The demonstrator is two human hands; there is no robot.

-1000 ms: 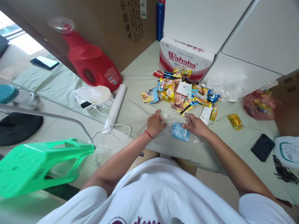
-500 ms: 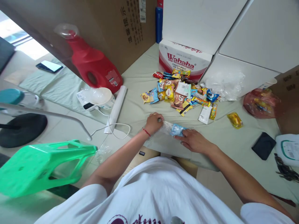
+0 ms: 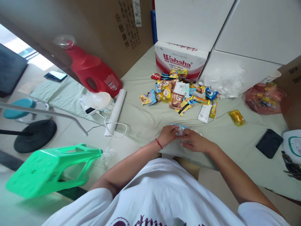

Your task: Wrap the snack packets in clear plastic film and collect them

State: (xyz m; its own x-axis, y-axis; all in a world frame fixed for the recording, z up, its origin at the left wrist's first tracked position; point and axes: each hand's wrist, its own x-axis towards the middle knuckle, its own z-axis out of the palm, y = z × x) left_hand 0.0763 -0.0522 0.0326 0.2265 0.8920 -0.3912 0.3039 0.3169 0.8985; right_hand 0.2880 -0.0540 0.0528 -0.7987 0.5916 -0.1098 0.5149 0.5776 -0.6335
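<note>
Close to the table's near edge, a blue packet in clear plastic wrap [image 3: 181, 129] lies between my two hands, partly covered by the fingers. My left hand [image 3: 167, 135] is closed on the wrap's left end, a red cord around its wrist. From the other side my right hand [image 3: 196, 140] grips the wrap, its fingertips almost meeting those of the left. Beyond the hands spreads a pile of small wrapped snacks [image 3: 167, 92], with a white packet [image 3: 204, 113] at its right side.
Behind the snacks stands a Wahaba-style white and red carton [image 3: 181, 59]. A red jug [image 3: 94, 67], a white paper roll [image 3: 117, 110] and a looped cable are on the left. On the right are a yellow packet [image 3: 236, 117], a red bag [image 3: 265, 100] and a black pouch [image 3: 269, 143].
My left hand has moved right, close to my right hand. The plastic stretched between them is now bunched up, and the blue packet is more hidden. The view has shifted slightly.
</note>
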